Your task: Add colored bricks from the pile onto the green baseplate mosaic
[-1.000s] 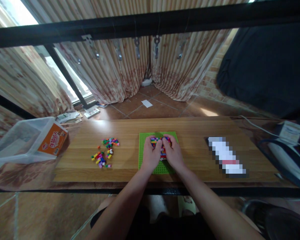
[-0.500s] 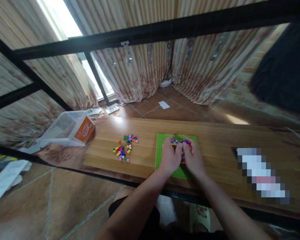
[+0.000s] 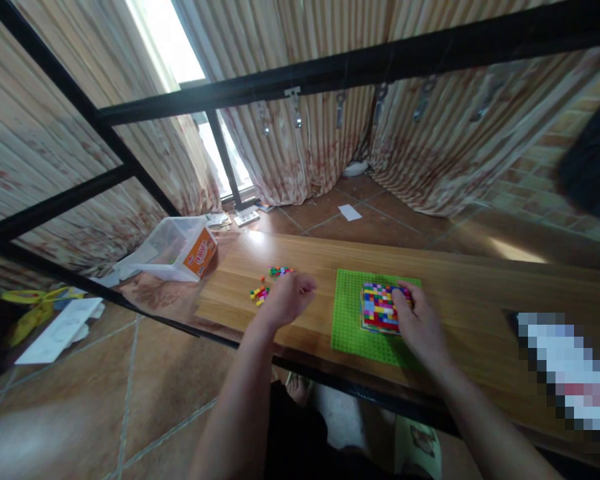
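A block of many-coloured toy bricks (image 3: 379, 308) stands in stacked layers on a green studded baseplate (image 3: 347, 333). My right hand (image 3: 416, 313) grips the block's right side, thumb on its top and fingers bent round the far right corner. To the left, away from the plate, my left hand (image 3: 291, 298) hovers by the loose bricks (image 3: 260, 294) with its fingers loosely curled and apart. Nothing shows in it. Part of the loose pile is hidden behind this hand.
The wooden table (image 3: 305, 257) carries all of this. A pixelated object (image 3: 570, 373) lies on its right end. Beyond the left end is a clear plastic bin (image 3: 180, 250) with an orange label. A black metal bar (image 3: 330, 73) crosses above the far side.
My left hand has left the block and moved left to the loose bricks. My right hand stays at the block's right side, so more of its top shows. The camera view has shifted left.
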Tool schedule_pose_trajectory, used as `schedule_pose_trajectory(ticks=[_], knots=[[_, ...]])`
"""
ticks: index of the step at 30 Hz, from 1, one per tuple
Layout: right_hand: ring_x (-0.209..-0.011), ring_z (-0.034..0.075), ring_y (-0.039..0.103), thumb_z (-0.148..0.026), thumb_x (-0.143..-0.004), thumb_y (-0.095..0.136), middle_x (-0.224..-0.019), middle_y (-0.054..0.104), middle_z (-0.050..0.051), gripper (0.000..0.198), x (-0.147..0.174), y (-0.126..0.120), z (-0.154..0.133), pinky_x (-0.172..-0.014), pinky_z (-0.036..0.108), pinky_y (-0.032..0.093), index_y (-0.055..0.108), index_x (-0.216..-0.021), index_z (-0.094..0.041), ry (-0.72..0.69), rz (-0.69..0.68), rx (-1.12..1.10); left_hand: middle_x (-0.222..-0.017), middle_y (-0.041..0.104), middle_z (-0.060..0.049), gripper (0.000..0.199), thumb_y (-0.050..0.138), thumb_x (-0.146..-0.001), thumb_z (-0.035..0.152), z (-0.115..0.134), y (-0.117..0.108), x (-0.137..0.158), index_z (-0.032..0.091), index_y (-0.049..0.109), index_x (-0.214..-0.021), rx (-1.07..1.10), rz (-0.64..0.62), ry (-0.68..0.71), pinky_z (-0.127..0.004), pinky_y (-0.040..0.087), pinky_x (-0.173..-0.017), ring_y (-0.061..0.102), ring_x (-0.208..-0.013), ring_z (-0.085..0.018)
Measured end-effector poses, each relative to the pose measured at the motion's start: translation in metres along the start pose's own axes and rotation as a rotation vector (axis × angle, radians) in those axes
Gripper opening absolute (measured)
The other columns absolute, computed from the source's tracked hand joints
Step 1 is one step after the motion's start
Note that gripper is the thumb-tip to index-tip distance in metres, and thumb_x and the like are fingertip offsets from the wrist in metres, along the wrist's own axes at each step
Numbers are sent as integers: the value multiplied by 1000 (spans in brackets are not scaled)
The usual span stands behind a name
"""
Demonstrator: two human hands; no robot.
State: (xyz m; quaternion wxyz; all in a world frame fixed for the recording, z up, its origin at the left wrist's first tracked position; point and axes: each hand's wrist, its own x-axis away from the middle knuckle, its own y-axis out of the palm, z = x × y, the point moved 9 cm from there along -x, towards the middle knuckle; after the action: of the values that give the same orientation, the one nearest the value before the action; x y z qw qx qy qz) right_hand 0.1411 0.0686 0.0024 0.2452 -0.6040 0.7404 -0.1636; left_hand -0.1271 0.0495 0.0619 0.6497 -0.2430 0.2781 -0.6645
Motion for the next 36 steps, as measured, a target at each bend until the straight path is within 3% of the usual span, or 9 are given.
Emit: schedule_pose_trajectory(ticks=[3,7,11,16,22,28,32,36], knots=[[-95,28,65,-57,-90,42,-109,70,14,54,-1,-1,3,-86,46,49,63,-121,-18,4,1,-1,-62,63,1,11,61,-65,12,-34,-25,18,19,69,-68,-141,-86,-105,-23,42,-57,58,-62,-15],[-98,29,65,-58,-89,42,-111,70,14,54,-4,-3,6,-89,46,49,64,-119,-18,15,-1,-10,-62,64,1,12,67,-63,12,-59,-30,35,20,71,-70,-343,-152,-187,-24,37,-57,55,-58,-14],[-98,29,65,-58,-88,41,-111,70,15,54,-5,-4,5,-89,46,49,65,-116,-18,22,0,-8,-67,67,-3,8,67,-66,14,-65,-26,38,20,71,-69,-484,-143,-230,-26,38,-61,57,-63,-17],[-94,27,66,-55,-87,43,-105,71,13,50,-8,-7,7,-85,44,51,67,-111,-18,24,22,-43,-67,67,-4,11,65,-68,11,-62,-24,35,20,67,-62,-486,-134,-249,-27,42,-67,61,-69,-19],[-94,27,66,-56,-88,44,-106,71,14,49,-9,-24,2,-85,44,51,68,-108,-18,13,126,-59,-74,70,-4,11,60,-79,17,-24,-8,24,20,69,-74,-326,-49,-58,-29,46,-73,64,-72,-19],[-92,24,66,-51,-89,52,-102,72,10,38,2,-33,-27,-85,41,51,70,-102,-20,-117,154,-197,-79,71,-3,15,55,-84,18,45,43,11,21,70,-83,111,1,167,-27,48,-67,64,-70,-17],[-86,22,66,-46,-88,57,-92,72,5,28,10,-28,-48,-83,38,53,71,-95,-22,-220,58,-258,-85,73,-3,19,55,-83,14,70,62,5,22,72,-85,275,43,175,-29,51,-76,65,-79,-17],[-86,20,66,-42,-89,60,-90,72,3,22,17,-21,-58,-80,35,53,70,-96,-24,-283,-68,-286,-93,74,-3,23,54,-82,10,77,75,1,22,71,-92,434,17,171,-31,52,-85,68,-88,-18]])
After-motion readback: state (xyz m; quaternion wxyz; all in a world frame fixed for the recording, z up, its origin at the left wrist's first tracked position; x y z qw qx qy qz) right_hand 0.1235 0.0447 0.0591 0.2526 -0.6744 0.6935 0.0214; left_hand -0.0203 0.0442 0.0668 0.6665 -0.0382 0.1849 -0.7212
